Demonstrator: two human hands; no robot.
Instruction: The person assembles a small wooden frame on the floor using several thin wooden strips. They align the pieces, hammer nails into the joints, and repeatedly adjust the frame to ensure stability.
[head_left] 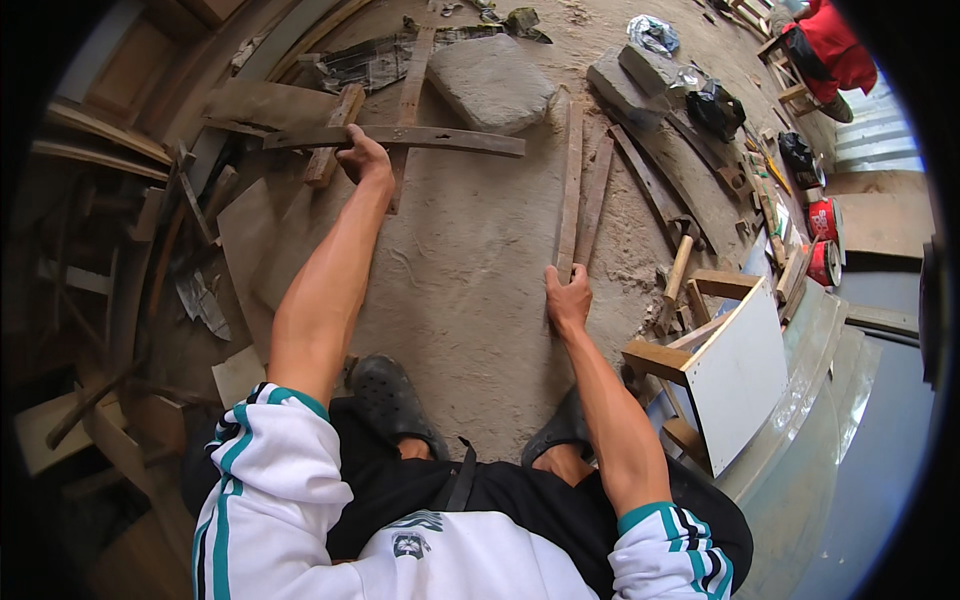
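Gripping left hand, head view: the left hand [366, 162] has its fingers curled over a curved slat [460, 141], left of its middle; fingertips partly hidden.
Crossed slats: the curved slat lies across an upright slat [413, 88], its far end reaching the debris at the top; whether they are joined, I cannot tell.
Right hand: the right hand [568, 298] is closed on the near end of a long strip [572, 175]; its palm side is out of sight.
Neighbouring strip: a second strip [597, 195] lies just beside, its lower end running to the right hand; whether the fingers touch it is unclear.
Floor: the dusty floor [455, 270] gives the widest room between the forearms, from the dark shoes [398, 395] up to a stone slab [490, 85].
Right edge: a white-faced wooden frame [740, 375] stands near the right forearm; beyond it, a wooden-handled tool [679, 265], its head hard to make out.
Left edge: piled boards [130, 260] crowd the side, sinking into shadow.
Rim: a person in red [840, 45] is cut off at the upper right, above red tins [824, 220].
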